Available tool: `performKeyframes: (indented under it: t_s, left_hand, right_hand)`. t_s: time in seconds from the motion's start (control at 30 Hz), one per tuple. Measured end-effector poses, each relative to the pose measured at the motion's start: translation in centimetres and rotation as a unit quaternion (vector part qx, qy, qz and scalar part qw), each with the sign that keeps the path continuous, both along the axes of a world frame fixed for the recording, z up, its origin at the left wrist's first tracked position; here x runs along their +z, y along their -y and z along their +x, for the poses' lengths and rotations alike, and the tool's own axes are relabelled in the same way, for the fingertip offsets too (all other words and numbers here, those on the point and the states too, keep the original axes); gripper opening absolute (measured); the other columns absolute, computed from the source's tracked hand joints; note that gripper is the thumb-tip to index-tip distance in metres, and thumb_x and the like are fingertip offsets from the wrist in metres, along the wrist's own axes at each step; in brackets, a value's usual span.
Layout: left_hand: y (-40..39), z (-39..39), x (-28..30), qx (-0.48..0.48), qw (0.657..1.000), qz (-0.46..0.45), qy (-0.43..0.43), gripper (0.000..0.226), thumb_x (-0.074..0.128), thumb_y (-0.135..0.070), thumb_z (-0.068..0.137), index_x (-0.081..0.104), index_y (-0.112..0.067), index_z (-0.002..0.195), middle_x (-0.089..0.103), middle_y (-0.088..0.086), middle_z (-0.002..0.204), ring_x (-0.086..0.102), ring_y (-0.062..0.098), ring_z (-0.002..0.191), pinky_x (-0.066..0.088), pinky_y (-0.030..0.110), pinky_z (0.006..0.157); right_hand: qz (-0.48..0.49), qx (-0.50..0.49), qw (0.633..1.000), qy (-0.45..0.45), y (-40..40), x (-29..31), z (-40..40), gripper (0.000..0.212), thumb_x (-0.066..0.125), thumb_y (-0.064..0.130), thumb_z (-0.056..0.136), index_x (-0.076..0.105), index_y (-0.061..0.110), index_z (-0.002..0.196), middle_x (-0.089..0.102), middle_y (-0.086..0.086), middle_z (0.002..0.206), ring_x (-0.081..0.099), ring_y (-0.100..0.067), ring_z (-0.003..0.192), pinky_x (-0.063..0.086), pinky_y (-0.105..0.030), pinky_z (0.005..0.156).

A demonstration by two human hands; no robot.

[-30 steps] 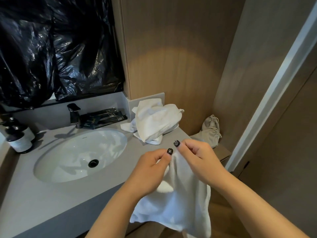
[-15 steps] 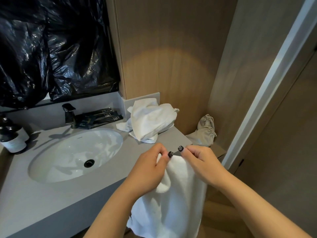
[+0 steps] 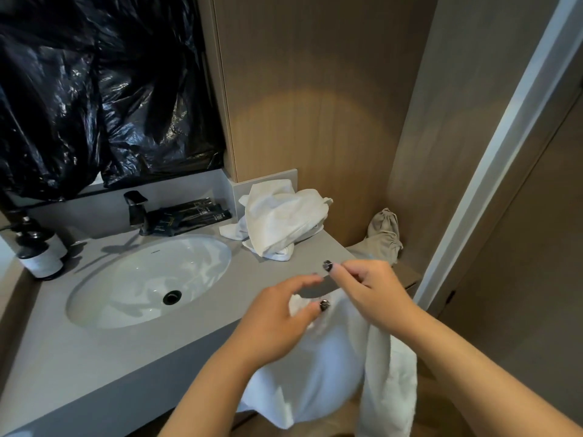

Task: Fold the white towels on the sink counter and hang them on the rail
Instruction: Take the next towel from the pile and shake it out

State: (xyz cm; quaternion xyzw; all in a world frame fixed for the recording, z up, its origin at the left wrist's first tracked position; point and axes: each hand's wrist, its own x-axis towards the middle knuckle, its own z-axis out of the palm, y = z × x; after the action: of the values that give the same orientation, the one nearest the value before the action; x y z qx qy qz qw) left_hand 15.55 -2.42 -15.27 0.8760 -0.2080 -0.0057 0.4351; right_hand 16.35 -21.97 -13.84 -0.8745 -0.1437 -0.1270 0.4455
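White towel (image 3: 318, 367), lower edge cut off

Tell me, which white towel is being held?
The hanging towel, gripped by both hands off the counter's front edge; the crumpled towel lies untouched by the wall.

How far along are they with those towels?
Nothing looks finished: no folded towel shows, and no rail is in view. In hand: one towel hangs unfolded off the counter's front edge, gripped by the left hand and right hand. Left: the crumpled towel pile by the wall.
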Motion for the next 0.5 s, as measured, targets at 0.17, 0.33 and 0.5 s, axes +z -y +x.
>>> performKeyframes:
  t_s: [0.17,0.33,0.5]
  left_hand:
    - [1.6,-0.8,-0.3,0.018,0.998,-0.068,0.005,0.014,0.062,-0.035,0.093,0.062,-0.032,0.08,0.065,-0.017,0.08,0.059,0.003,0.075,0.044,0.015,0.064]
    - [1.1,0.1,-0.3,0.099,0.993,-0.047,0.045,0.018,0.059,-0.028,0.095,0.059,-0.033,0.077,0.061,-0.019,0.07,0.049,0.004,0.051,0.034,0.017,0.049]
    - [-2.0,2.1,-1.5,0.186,0.981,-0.042,-0.015,0.021,0.059,-0.026,0.095,0.061,-0.032,0.075,0.059,-0.022,0.061,0.046,0.003,0.044,0.031,0.017,0.045]
  right_hand:
    - [-0.016,0.004,0.999,0.04,-0.4,0.7,-0.2,0.055,0.057,0.03,0.098,0.028,0.023,0.052,0.025,0.009,0.048,0.027,-0.008,0.049,0.021,-0.021,0.049]
    - [-0.075,-0.005,0.997,-0.023,2.9,-0.7,-0.1,0.051,0.048,0.036,0.099,0.033,0.022,0.053,0.03,0.009,0.045,0.028,-0.008,0.045,0.022,-0.028,0.051]
    - [-0.026,-0.077,0.995,-0.055,7.7,-1.4,0.2,0.051,0.052,0.033,0.098,0.043,0.022,0.049,0.036,0.009,0.042,0.032,-0.006,0.044,0.027,-0.027,0.052]
